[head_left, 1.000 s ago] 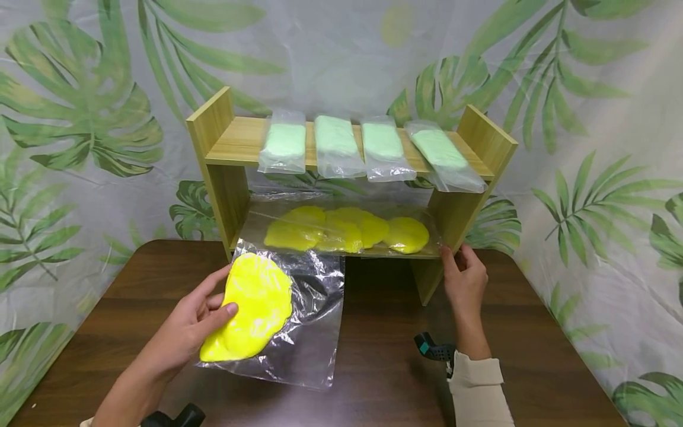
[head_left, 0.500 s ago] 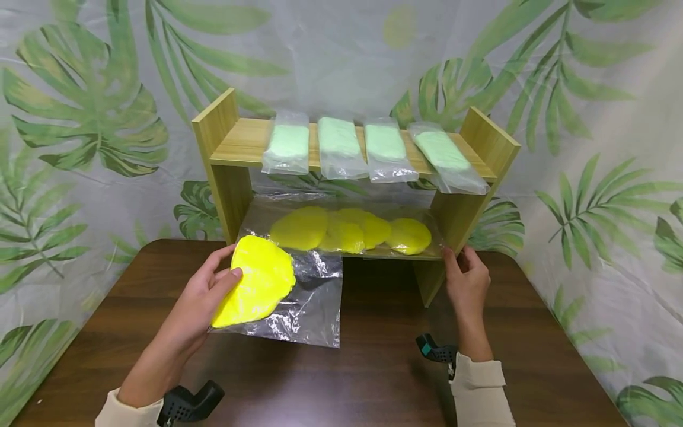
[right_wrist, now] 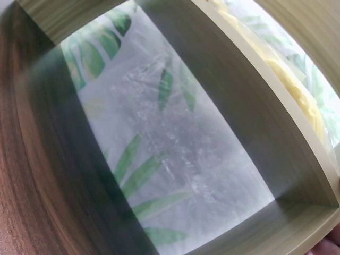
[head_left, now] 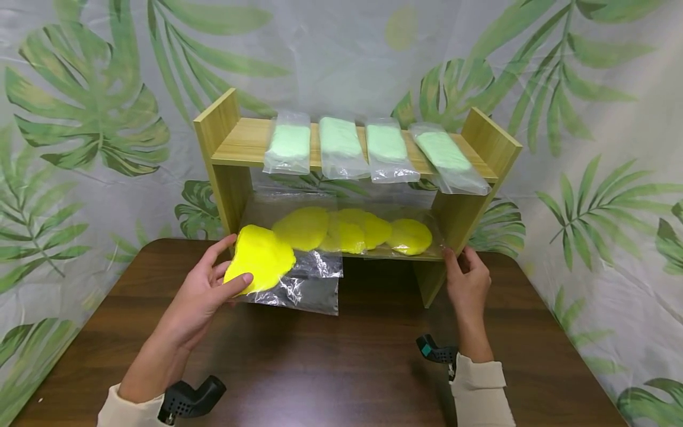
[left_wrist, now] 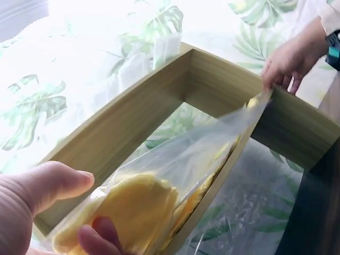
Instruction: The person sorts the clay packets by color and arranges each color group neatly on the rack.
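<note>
My left hand point(head_left: 205, 290) holds a clear plastic bag with a bright yellow flat lump point(head_left: 261, 258) in it, thumb in front and the other fingers partly behind. The bag is at the left front of the lower shelf board, overlapping a row of yellow lumps in clear bags point(head_left: 301, 228) lying there. My right hand point(head_left: 468, 279) grips the front edge of the right side panel point(head_left: 453, 213) of the small wooden shelf point(head_left: 224, 145). In the right wrist view only a bit of that hand shows at the corner.
Several pale green packs in clear bags point(head_left: 341, 139) lie along the top board, their ends hanging over the front edge. The shelf stands on a dark wooden table point(head_left: 341, 367). Behind hangs a leaf-patterned cloth point(head_left: 341, 59).
My left hand has raised the yellow bag and brought it closer to the lower board, its bottom edge rising. My right hand has stayed at the side panel.
</note>
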Demonstrator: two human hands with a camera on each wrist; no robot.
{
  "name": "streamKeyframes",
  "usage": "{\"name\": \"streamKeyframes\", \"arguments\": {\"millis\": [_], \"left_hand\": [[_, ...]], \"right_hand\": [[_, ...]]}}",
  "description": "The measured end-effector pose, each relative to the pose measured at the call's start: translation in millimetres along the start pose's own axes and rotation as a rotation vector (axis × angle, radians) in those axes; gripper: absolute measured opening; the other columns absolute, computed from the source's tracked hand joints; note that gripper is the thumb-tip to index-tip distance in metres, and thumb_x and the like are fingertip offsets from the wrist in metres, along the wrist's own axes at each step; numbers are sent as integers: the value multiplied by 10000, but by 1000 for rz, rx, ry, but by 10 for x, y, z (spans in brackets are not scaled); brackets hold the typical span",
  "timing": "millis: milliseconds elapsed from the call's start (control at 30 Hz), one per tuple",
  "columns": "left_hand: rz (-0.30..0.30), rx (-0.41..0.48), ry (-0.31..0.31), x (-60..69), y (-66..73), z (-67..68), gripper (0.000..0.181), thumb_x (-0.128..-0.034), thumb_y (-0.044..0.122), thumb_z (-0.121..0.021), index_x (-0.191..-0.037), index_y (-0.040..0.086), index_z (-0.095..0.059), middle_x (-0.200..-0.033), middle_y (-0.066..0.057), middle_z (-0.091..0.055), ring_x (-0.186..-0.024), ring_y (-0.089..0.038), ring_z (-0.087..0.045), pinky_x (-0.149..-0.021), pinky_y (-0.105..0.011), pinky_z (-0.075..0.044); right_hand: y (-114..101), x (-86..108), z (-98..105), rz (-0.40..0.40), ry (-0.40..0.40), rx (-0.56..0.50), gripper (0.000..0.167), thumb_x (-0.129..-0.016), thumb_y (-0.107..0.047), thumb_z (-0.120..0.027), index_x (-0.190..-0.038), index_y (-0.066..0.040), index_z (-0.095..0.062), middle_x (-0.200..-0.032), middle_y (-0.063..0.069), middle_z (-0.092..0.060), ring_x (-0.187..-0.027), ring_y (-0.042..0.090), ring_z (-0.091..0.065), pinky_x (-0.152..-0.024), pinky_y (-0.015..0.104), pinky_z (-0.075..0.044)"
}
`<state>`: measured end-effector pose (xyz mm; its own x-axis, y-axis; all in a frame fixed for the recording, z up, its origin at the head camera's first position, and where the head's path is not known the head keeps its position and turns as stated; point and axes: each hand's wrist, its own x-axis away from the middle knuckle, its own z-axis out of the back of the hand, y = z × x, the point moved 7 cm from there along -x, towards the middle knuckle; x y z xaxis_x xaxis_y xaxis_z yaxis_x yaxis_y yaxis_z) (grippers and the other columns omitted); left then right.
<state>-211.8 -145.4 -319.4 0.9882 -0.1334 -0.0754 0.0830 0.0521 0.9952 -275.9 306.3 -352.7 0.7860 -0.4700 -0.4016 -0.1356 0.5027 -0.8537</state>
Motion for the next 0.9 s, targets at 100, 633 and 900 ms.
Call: {"name": "streamKeyframes", "arguments": {"millis": [100, 633, 900], "left_hand": [[-29, -37, 20, 8, 17, -3, 743, -893, 111, -696, -1502, 110, -271, -1337, -202, -457, -967, -118, -623, -785, -224, -518], [-192, -502, 178, 22, 120, -16, 641, -763, 238, -836, -1317, 49, -573, -1374, -146, -412, -1218, -339, -475, -962, -421, -437], [-362, -732, 365, 4, 213, -54, 502, -730, 181, -857, -1174, 32, -677, -1229, -178, -546, -1088, -377, -542, -810, -471, -471]], "right_hand": [[-2, -3, 1, 6, 5, 1, 365, -935, -384, -603, -1189, -135, -685, -1091, 108, -707, -820, -122, -563, -687, 89, -432], [-10, -6, 3, 8, 19, 9, 338, -932, -372, -604, -1162, -143, -698, -1077, 92, -713, -799, -146, -555, -692, 103, -428], [4, -4, 3, 3, 12, 6, 345, -933, -381, -600, -1173, -152, -695, -1089, 91, -710, -805, -145, -555, -694, 102, -429]]}}
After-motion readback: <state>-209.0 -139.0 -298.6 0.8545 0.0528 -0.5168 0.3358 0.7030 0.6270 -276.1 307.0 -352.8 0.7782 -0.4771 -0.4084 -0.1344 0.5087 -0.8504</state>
